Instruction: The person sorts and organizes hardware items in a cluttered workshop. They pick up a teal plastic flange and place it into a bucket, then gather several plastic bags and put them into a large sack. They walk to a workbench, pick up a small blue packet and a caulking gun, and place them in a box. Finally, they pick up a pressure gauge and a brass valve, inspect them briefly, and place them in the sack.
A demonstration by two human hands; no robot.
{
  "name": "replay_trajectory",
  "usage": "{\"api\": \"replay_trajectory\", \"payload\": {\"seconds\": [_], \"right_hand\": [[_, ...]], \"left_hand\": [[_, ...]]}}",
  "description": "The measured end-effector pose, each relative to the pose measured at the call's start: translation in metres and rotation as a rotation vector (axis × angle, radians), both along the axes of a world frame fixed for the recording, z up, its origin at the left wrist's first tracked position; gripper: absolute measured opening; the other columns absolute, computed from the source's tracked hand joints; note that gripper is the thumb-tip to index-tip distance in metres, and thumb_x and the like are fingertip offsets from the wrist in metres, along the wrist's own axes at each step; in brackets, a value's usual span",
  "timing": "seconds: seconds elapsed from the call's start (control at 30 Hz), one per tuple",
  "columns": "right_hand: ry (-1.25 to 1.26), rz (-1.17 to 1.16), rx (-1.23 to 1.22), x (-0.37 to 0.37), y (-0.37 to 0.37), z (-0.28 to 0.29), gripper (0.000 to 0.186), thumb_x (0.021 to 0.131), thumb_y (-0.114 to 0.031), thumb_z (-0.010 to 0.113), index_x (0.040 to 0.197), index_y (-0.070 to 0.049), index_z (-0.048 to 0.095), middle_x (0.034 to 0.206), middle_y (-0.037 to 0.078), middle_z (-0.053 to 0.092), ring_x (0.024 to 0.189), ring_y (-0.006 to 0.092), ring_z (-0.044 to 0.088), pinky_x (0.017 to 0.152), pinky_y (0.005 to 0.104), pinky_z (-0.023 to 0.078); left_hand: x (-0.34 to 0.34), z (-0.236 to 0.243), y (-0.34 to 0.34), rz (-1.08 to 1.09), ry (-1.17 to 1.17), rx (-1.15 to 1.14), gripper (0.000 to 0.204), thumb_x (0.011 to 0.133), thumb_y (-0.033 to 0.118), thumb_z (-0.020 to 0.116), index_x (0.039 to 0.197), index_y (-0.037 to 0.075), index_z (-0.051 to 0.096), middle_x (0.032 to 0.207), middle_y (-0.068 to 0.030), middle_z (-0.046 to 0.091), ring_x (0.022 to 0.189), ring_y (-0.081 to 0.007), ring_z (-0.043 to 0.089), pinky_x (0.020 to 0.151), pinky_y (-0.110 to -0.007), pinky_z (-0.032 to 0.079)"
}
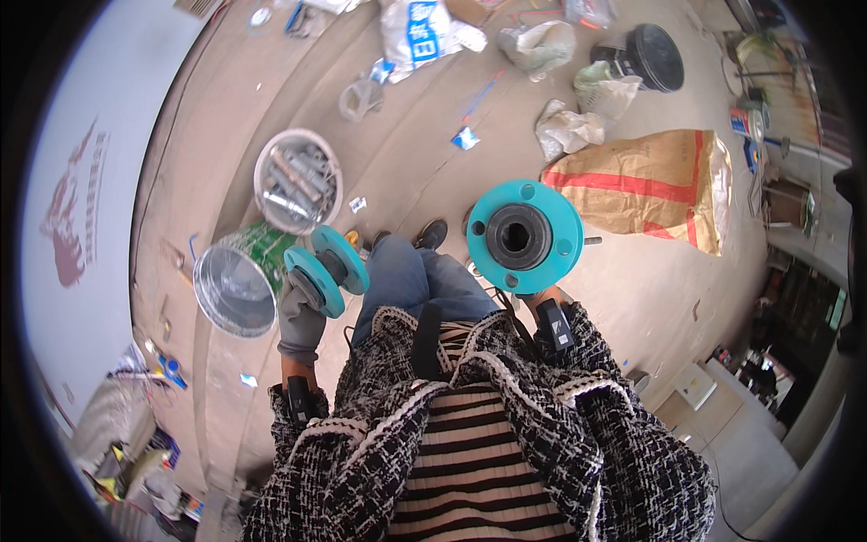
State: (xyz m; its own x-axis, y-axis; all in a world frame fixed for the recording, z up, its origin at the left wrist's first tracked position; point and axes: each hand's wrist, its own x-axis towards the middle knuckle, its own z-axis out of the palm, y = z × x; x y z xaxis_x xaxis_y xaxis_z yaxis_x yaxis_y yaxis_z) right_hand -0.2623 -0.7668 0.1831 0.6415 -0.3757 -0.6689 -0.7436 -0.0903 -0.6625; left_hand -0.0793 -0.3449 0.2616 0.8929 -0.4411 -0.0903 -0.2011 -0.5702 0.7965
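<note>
My left hand (301, 323), in a grey glove, is closed on a flanged rubber joint (346, 261). That joint has two teal round plates with a black rubber body between them and is tilted on its side. My right hand (545, 296) is mostly hidden beneath a second flanged rubber joint (540, 231), which it holds up. This one faces me: a teal ring with bolt holes around a black rubber collar with an open bore. The right fingers are out of sight. The two joints are apart, in front of my lap.
Close to my left hand stand a green bucket (253, 242) and a white bucket (337, 163) full of metal bolts. A brown paper sack (637, 185) lies to the right. Farther off are plastic bags (536, 50), a white sack (405, 50) and a black bucket (657, 59).
</note>
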Motion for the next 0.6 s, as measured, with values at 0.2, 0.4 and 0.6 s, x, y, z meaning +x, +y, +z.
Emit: {"api": "replay_trajectory", "payload": {"seconds": [0.2,0.4,0.6], "right_hand": [[0.103,0.125,-0.043,0.012,0.049,-0.017,0.051,0.090,-0.013,0.067,0.135,0.000,0.050,0.122,0.011,0.062,0.113,0.0194,0.059,0.097,0.0316,0.048],[0.252,0.255,-0.070,0.019,0.083,-0.026,0.052,0.088,-0.014,0.069,0.135,0.000,0.050,0.122,0.011,0.062,0.113,0.0194,0.059,0.097,0.0317,0.048],[0.318,0.356,-0.052,0.032,0.096,-0.045,0.054,0.087,-0.015,0.070,0.135,0.000,0.050,0.123,0.011,0.062,0.113,0.0193,0.059,0.097,0.0318,0.048]], "left_hand": [[-0.053,-0.015,0.086,0.184,0.037,0.023,0.019,0.080,-0.006,0.069,0.094,0.007,0.070,0.109,-0.0121,0.065,0.103,-0.0280,0.064,0.086,-0.037,0.053],[-0.104,-0.042,0.158,0.739,0.888,-1.065,0.055,0.089,0.014,0.052,0.140,-0.001,0.042,0.131,-0.0161,0.057,0.119,-0.0295,0.058,0.105,-0.043,0.045],[-0.153,-0.056,0.175,0.945,0.881,-1.166,0.058,0.087,0.021,0.048,0.141,0.001,0.042,0.134,-0.0149,0.054,0.125,-0.0282,0.053,0.111,-0.041,0.039]]}}
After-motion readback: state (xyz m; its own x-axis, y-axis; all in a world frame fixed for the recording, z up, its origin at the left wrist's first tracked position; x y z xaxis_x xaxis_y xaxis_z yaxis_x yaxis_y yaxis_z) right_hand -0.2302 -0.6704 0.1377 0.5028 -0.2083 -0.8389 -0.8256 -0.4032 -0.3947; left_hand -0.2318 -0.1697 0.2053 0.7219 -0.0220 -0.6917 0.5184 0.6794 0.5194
